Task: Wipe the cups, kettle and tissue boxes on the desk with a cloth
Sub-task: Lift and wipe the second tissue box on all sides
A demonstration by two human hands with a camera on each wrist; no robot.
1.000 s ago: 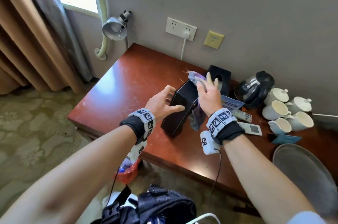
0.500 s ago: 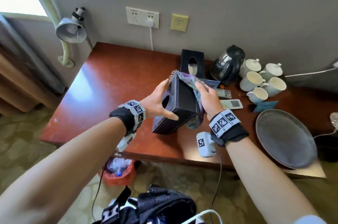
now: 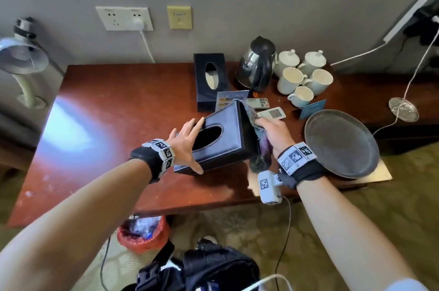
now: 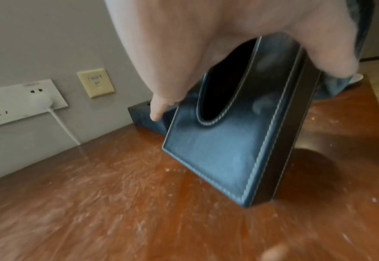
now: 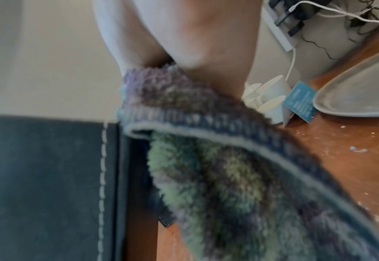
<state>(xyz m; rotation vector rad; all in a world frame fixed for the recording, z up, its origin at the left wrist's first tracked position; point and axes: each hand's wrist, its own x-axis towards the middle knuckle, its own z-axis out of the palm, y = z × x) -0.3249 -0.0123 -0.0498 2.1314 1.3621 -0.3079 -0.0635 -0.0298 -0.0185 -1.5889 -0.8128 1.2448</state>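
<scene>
A black leather tissue box (image 3: 225, 138) stands tilted on the red-brown desk (image 3: 118, 112), its oval opening facing up. My left hand (image 3: 187, 141) grips it, fingers over the far edge and thumb on the near side; the left wrist view shows the box (image 4: 217, 159) close up. My right hand (image 3: 273, 131) holds a purple-green cloth (image 3: 262, 145) against the box's right face, and the cloth (image 5: 217, 176) hangs down beside the box (image 5: 43, 176). A second tissue box (image 3: 210, 81), a steel kettle (image 3: 259, 65) and several white cups (image 3: 299, 77) stand at the back.
A grey oval tray (image 3: 342, 143) lies right of my right hand. Two remotes (image 3: 273, 113) and a blue card (image 3: 311, 109) lie between the box and the cups. A wall lamp (image 3: 21, 58) hangs at the left. A red-lined bin (image 3: 142, 233) sits below the desk's front edge.
The box has tipped from standing on end to leaning with its opening upward. My right hand has slid the cloth from the box's top edge down its right face.
</scene>
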